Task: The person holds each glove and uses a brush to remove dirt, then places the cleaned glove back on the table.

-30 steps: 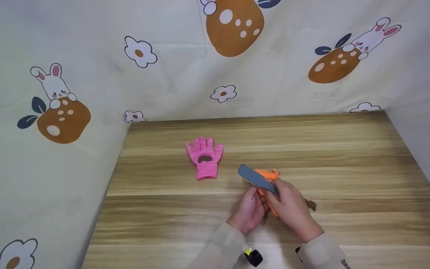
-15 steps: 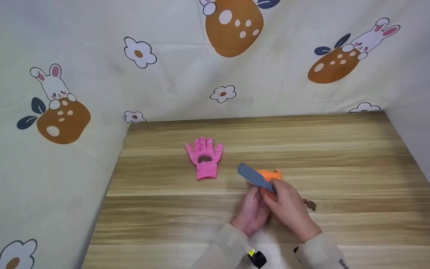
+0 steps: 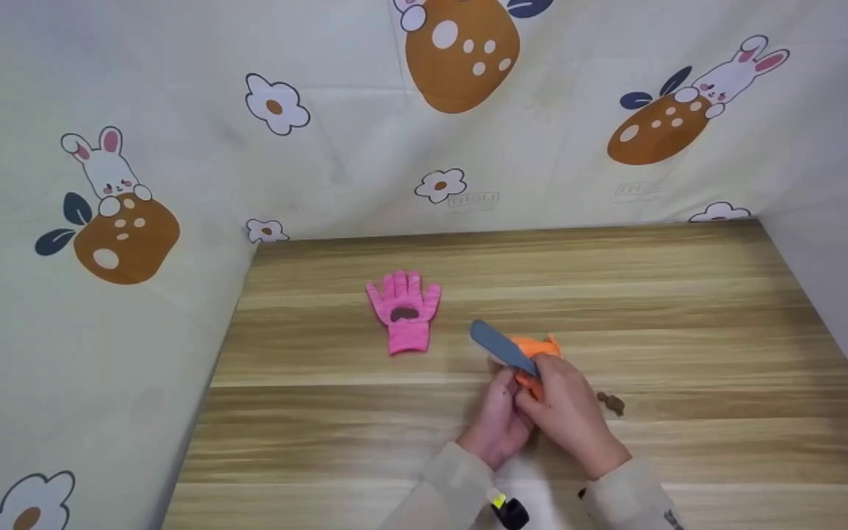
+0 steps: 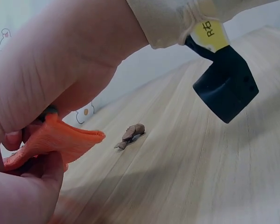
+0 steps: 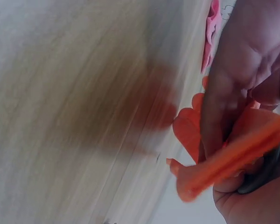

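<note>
An orange knit glove (image 3: 538,346) is held up over the table between both hands. My left hand (image 3: 497,423) grips it from below; in the left wrist view the thumb presses on the orange cloth (image 4: 60,144). Several glove fingers (image 5: 187,133) stick out in the right wrist view. Above the glove, my right hand (image 3: 573,412) grips a blue-grey brush (image 3: 499,343) by its handle, with its long flat back facing up and its head toward the upper left. The brush's underside, and whether it touches the glove, are hidden.
A pink glove (image 3: 408,337) lies flat on the wood-grain table (image 3: 306,412), a dark brown patch on its palm. Brown lumps (image 3: 612,403) sit right of my right hand. A black wrist camera (image 3: 512,513) is by the left sleeve. Printed cloth (image 3: 358,132) walls the table's back and sides.
Both hands shift slightly with the orange glove, the left one a little to the right. More of the glove's lower part is now hidden behind my right hand. The pink glove stays put.
</note>
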`<state>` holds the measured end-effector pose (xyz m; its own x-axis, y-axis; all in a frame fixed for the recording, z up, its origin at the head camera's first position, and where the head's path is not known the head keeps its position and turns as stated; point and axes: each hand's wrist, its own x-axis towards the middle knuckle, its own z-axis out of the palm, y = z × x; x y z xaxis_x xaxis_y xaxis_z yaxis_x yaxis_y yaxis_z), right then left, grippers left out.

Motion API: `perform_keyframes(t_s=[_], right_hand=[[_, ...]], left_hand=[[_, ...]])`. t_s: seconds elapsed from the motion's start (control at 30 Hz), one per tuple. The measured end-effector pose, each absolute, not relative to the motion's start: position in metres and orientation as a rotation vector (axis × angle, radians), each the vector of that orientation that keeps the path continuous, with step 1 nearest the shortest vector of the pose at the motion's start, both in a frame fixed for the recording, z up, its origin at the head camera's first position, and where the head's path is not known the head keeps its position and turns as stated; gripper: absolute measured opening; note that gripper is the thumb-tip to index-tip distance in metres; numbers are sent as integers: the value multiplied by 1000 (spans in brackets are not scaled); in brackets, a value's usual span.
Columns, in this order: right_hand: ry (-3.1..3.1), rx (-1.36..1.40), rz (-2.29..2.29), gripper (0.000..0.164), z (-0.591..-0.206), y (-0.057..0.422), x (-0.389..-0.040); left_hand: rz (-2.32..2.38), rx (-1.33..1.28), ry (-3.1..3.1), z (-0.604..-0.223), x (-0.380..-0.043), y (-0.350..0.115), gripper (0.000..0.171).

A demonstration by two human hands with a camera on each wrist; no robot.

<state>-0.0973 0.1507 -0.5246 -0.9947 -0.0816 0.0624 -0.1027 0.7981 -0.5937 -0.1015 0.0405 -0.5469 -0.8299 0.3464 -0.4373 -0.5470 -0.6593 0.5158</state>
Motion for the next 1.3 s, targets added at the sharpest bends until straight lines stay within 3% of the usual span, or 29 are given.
perform_keyframes(t_s=[0.8,1.1,1.3], right_hand=[[-2851,122,989,19,-523,152,-101],[-2846,85,1027,7,-518,153,-102],[-2817,94,1025,9,-514,152,-102]], left_hand=[[2449,-327,878,-551,-99,39,57],[2447,-366,905,-556,-99,37,50],[2484,-344,897,-561,-96,37,43]])
